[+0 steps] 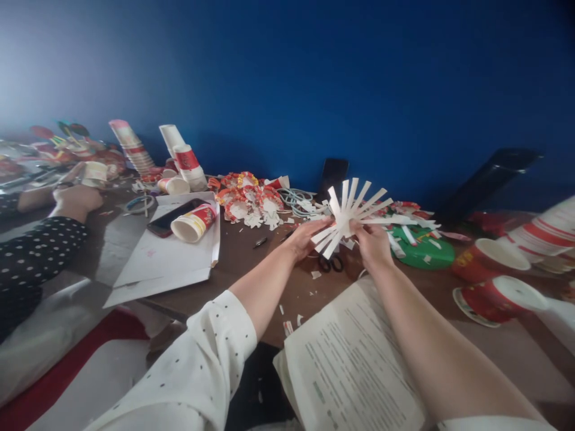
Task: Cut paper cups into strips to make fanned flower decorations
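A paper cup cut into strips (344, 222) fans out like a flower above the table, its white side toward me. My right hand (374, 244) pinches it near the centre, at the right. My left hand (306, 239) has its fingers closed on the strips at the left edge; the fingertips are partly hidden behind them. Below the strips lie black-handled scissors (331, 263), their blades hidden. A green disc (424, 248) with paper scraps on it is to the right of my right hand.
An open book (348, 353) lies near my lap. White folders (173, 266) carry a phone (173, 218) and a paper cup (194, 224). Red cups (503, 299) stand right; cut paper flowers (251, 200) pile up by the wall. At left, another person's hands (76, 200) hold a cup.
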